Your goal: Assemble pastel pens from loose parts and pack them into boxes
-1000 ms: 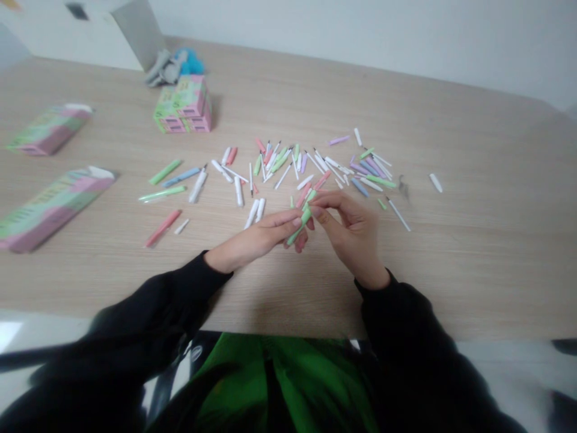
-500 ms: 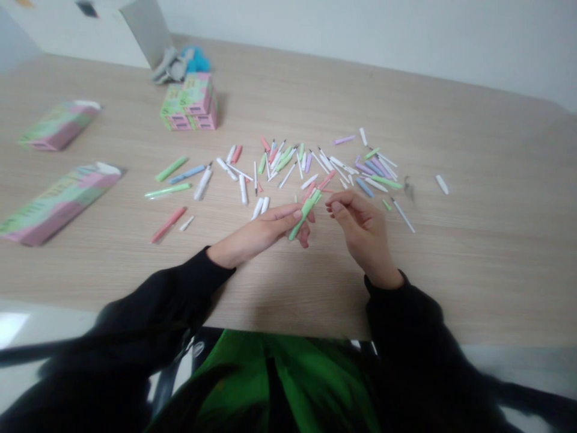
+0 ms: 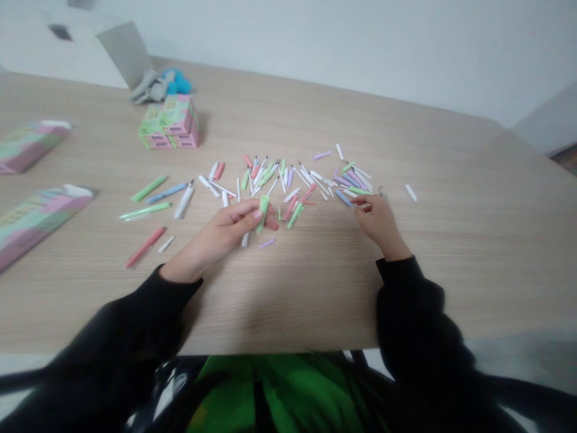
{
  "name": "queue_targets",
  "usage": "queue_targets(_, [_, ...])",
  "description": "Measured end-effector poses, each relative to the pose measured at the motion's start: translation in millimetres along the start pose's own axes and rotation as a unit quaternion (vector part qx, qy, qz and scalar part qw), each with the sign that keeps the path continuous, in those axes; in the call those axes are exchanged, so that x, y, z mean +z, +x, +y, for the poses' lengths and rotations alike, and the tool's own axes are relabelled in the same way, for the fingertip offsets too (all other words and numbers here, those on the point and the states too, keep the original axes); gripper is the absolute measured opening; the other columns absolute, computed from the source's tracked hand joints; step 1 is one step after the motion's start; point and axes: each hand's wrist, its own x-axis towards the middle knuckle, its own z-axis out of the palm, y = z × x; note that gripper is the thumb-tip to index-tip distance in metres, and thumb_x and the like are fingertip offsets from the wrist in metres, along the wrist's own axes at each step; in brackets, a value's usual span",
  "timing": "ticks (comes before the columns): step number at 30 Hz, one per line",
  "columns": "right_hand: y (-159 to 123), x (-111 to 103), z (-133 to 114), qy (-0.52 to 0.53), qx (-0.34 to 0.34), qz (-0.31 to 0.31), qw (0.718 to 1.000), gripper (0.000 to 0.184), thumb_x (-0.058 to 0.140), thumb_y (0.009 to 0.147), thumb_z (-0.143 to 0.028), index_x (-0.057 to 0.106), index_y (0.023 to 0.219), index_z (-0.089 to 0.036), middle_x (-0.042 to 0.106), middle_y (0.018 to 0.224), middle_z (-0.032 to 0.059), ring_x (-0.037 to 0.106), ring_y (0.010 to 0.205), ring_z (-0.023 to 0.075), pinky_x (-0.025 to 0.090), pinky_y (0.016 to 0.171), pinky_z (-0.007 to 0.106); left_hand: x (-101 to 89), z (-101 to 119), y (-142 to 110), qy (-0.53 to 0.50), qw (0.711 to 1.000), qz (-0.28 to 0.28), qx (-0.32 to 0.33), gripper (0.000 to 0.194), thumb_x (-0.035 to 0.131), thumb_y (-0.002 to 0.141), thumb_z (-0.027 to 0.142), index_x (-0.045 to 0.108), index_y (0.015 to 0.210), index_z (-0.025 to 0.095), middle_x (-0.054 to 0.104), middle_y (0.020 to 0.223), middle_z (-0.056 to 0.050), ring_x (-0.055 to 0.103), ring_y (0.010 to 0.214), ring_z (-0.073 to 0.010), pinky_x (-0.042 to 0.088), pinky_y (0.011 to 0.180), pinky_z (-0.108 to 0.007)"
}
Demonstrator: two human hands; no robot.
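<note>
My left hand [image 3: 232, 231] pinches a green pen barrel [image 3: 263, 211] between thumb and fingers, held tilted just above the table. My right hand [image 3: 376, 222] is at the right end of a spread of pen parts, its fingers curled together. A blue pen part [image 3: 345, 198] and a green pen part [image 3: 359, 190] lie at its fingertips; whatever it grips is hidden. Between the hands are green pen pieces [image 3: 296, 214], a red pen piece [image 3: 308, 192] and a small purple piece [image 3: 267, 243]. White refills with dark tips [image 3: 306, 174] are scattered behind them.
Pens in several colours, such as a red one [image 3: 145, 247] and a green one [image 3: 148, 188], lie at left. Two long printed boxes [image 3: 40, 222] sit farther left. Small stacked boxes [image 3: 171, 123] stand behind, beside a blue and grey bundle [image 3: 175, 81]. A white piece [image 3: 410, 192] lies far right.
My hands have moved apart: the left shifted leftward with the green barrel, the right went right and away to the parts pile. The camera view has also shifted.
</note>
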Motion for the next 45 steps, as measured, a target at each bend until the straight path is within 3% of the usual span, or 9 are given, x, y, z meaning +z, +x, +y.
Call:
queue_targets(3, [16.6,2.5,1.7,-0.074,-0.015,-0.042,0.996,0.029,0.057,0.08,-0.012,0.078,0.1,-0.012,0.072,0.1,0.0129,0.063,0.078,0.0211,0.052,0.086,0.04,-0.2,4.6,-1.0,0.048,0.999,0.003,-0.003,0.04,0.059,0.096,0.055,0.074,0.09,0.019,0.062,0.074,-0.003,0.057,0.08,-0.0201,0.043,0.075,-0.03])
queue_targets(9, [54.3,9.7,-17.6,-0.132,-0.027,-0.083,0.987,0.032,0.056,0.086,-0.014,0.078,0.109,-0.009,0.073,0.111,0.0175,0.066,0.104,0.0271,0.049,0.096,0.038,-6.5,-0.1,1.7,0.051,0.998,0.026,-0.005,0.036,0.061,0.095,0.051,0.074,0.087,0.019,0.067,0.087,-0.004,0.056,0.081,-0.0183,0.043,0.08,-0.03])
queue_targets(17, [99.0,39.0,-39.0,-0.145,-0.07,-0.144,0.976,0.033,0.053,0.088,-0.014,0.079,0.108,-0.009,0.075,0.112,0.016,0.067,0.101,0.0231,0.048,0.093,0.03,-10.5,-5.7,2.5,0.055,0.998,0.026,-0.013,0.036,0.059,0.096,0.052,0.072,0.087,0.019,0.071,0.093,-0.006,0.06,0.092,-0.0217,0.043,0.086,-0.031])
queue_targets(22, [115.5,65.5,-61.2,-0.16,-0.091,-0.184,0.965,0.031,0.051,0.091,-0.017,0.078,0.105,-0.009,0.076,0.112,0.0162,0.066,0.105,0.0229,0.047,0.095,0.028,-10.2,-7.0,4.2,0.072,0.997,0.023,-0.008,0.036,0.058,0.096,0.05,0.072,0.085,0.018,0.067,0.087,-0.004,0.058,0.086,-0.0205,0.042,0.08,-0.03])
queue_targets(31, [123.5,98.5,-89.8,-0.219,-0.07,-0.202,0.952,0.03,0.057,0.09,-0.023,0.074,0.109,-0.008,0.075,0.11,0.0244,0.071,0.107,0.0335,0.051,0.088,0.035,-6.1,-1.5,3.6,0.065,0.997,0.011,-0.032,0.038,0.055,0.096,0.051,0.068,0.086,0.017,0.065,0.086,-0.004,0.054,0.077,-0.0178,0.04,0.066,-0.027])
queue_targets(34, [121.9,97.5,-97.2,-0.23,-0.079,-0.202,0.949,0.029,0.054,0.09,-0.02,0.074,0.109,-0.007,0.074,0.113,0.0254,0.069,0.112,0.0342,0.051,0.092,0.036,-6.5,-2.6,3.7,0.061,0.998,0.008,-0.015,0.035,0.054,0.098,0.047,0.068,0.086,0.017,0.065,0.087,-0.004,0.056,0.08,-0.0181,0.042,0.071,-0.028])
queue_targets(39, [124.8,76.1,-109.9,-0.226,-0.088,-0.189,0.952,0.025,0.056,0.089,-0.022,0.075,0.101,-0.011,0.075,0.11,0.0223,0.069,0.11,0.0333,0.051,0.091,0.037,-6.3,-3.4,4.8,0.052,0.999,0.011,-0.003,0.034,0.054,0.098,0.045,0.068,0.085,0.017,0.065,0.085,-0.004,0.057,0.082,-0.0182,0.043,0.075,-0.029])
queue_targets(45, [129.0,68.7,-104.6,-0.221,-0.079,-0.206,0.95,0.025,0.057,0.088,-0.019,0.075,0.101,-0.009,0.076,0.108,0.0212,0.071,0.103,0.0292,0.052,0.089,0.035,-5.6,-5.5,5.4,0.044,0.999,0.007,0.0,0.035,0.055,0.097,0.046,0.067,0.084,0.017,0.066,0.084,-0.004,0.057,0.081,-0.0184,0.044,0.073,-0.028])
